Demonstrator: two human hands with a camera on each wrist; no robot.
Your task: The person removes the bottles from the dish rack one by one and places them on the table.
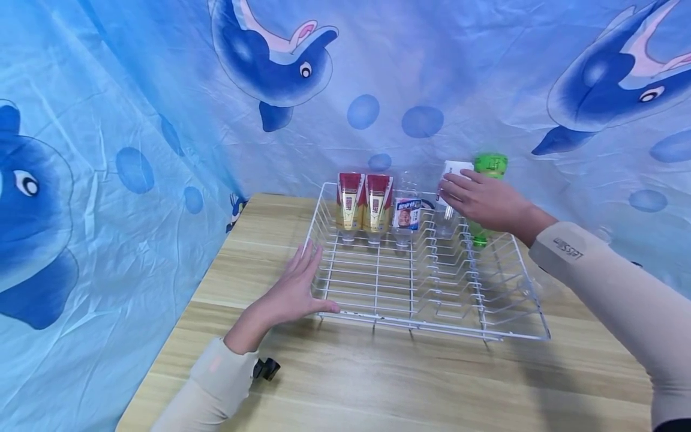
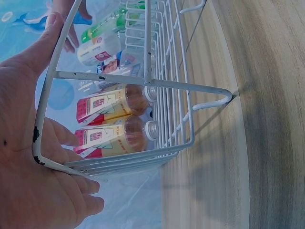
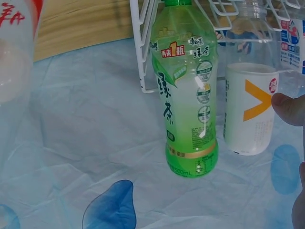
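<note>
A white wire dish rack (image 1: pixel 378 318) holds several plastic bottles, caps down, along its back. Two red-and-yellow-labelled bottles (image 1: pixel 350 204) (image 1: pixel 378 204) are at the left, beside a clear bottle with a blue-and-white label (image 1: pixel 406 214). Farther right come a white-labelled clear bottle (image 3: pixel 250 109) and a green tea bottle (image 3: pixel 186 105). My left hand (image 1: pixel 294 291) rests on the rack's front left corner, fingers spread, thumb along the rim. My right hand (image 1: pixel 480 201) is at the white-labelled bottle with fingers extended; its thumb (image 3: pixel 288 109) meets or nearly meets the label's edge.
The rack stands on a wood-grain table (image 1: pixel 345 384). Behind and left hangs a blue curtain (image 1: pixel 162 120) with dolphin prints. In the right wrist view, a clear bottle with red print (image 3: pixel 16 52) is close to the camera, partly cut off.
</note>
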